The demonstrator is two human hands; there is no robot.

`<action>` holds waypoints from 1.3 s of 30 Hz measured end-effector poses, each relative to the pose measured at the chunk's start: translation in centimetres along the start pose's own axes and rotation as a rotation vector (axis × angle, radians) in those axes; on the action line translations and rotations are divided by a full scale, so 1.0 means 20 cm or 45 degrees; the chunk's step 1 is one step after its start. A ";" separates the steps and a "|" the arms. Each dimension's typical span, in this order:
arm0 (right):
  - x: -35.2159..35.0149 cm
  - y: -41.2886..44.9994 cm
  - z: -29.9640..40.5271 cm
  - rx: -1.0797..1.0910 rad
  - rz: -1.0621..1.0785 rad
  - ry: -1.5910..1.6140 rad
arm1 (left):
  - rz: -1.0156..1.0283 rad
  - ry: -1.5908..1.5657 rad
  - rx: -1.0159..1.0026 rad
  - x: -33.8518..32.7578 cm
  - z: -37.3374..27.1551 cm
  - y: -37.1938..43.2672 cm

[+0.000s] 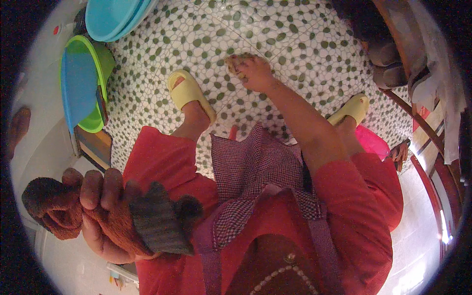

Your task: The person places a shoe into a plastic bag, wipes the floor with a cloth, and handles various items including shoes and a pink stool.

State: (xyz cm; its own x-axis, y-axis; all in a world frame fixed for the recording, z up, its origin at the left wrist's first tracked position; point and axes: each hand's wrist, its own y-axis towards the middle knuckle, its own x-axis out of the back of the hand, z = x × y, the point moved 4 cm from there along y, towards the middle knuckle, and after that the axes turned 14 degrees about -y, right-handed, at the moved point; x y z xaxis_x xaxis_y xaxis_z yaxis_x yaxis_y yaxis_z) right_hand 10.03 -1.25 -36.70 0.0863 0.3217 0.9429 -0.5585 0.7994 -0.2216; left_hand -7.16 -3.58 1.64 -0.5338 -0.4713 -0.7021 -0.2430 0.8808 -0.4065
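Note:
My left hand, at the lower left and close to the camera, is closed around a bunched knitted item, brown with dark grey ends. Whether it is a sock or a glove, I cannot tell. Stretched out over the floor, my right hand has its fingers closed on a small crumpled patterned item, perhaps cloth. A checked apron hangs between my knees over red clothing.
Yellow slippers are on my feet on the pebble-patterned floor. At left stands a green basin with a blue item against it; blue basins lie beyond. A pink object is by my right foot. Furniture edges the right.

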 end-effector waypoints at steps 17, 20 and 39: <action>-0.12 -0.25 0.02 0.565 0.694 -0.177 | 0.055 0.071 0.040 0.03 -0.06 -0.04; 0.07 -0.18 -0.30 0.273 0.288 0.690 | 0.030 0.088 0.054 0.06 -0.06 -0.03; 0.07 -0.50 -0.31 -0.359 0.435 1.048 | 0.089 0.076 0.053 -0.01 -0.01 -0.04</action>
State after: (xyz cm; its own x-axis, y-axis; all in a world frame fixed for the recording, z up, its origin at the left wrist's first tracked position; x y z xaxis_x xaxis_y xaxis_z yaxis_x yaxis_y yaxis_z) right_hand 20.82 -5.67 -34.72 0.5717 0.7339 0.3667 -0.4497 0.6542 -0.6081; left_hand -7.09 -4.16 2.16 -0.5961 -0.4039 -0.6939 -0.1704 0.9082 -0.3823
